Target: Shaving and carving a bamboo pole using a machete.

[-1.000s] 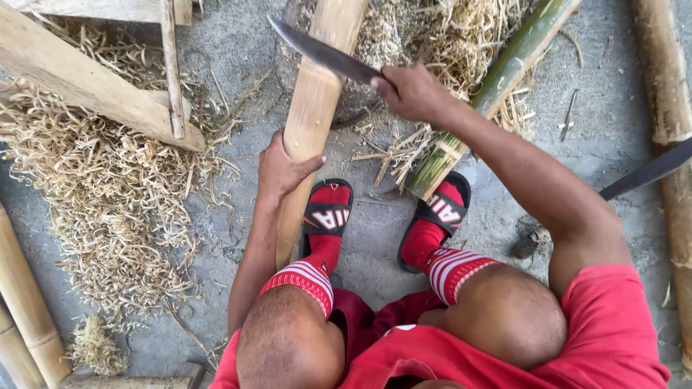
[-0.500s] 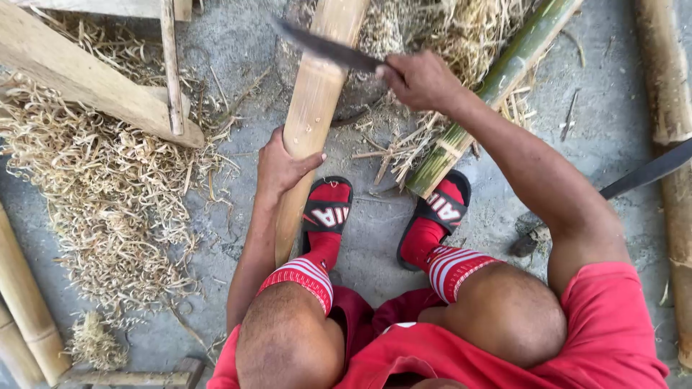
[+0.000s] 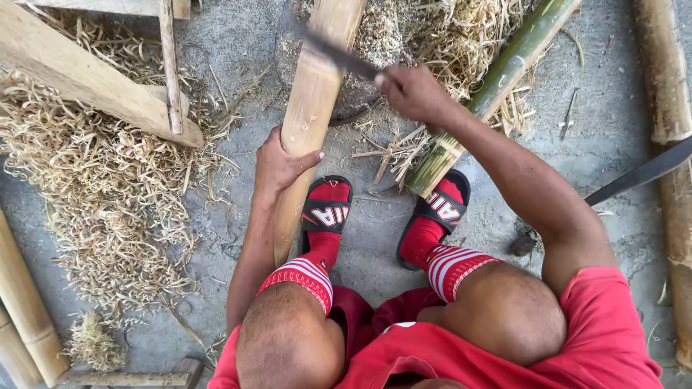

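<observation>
Presently listed: one pale bamboo pole point(image 3: 313, 94), stripped to a smooth tan surface, slanting from the top of the frame down past the left knee, its lower end on the concrete floor point(image 3: 577, 137) beside the left sandal point(image 3: 328, 205). Left hand point(image 3: 277, 164) wraps the pole at mid-length, thumb across the front, fingers closed round the back. Right hand point(image 3: 411, 92) is clenched on the handle of a dark blade point(image 3: 328, 50), blurred, which lies across the pole's upper part. Green bamboo length point(image 3: 497, 79) just right of the pole, its cut end touching the right sandal point(image 3: 440, 209). Heaped straw-coloured shavings point(image 3: 94, 194) to the left; wooden frame point(image 3: 86, 79) above them.
</observation>
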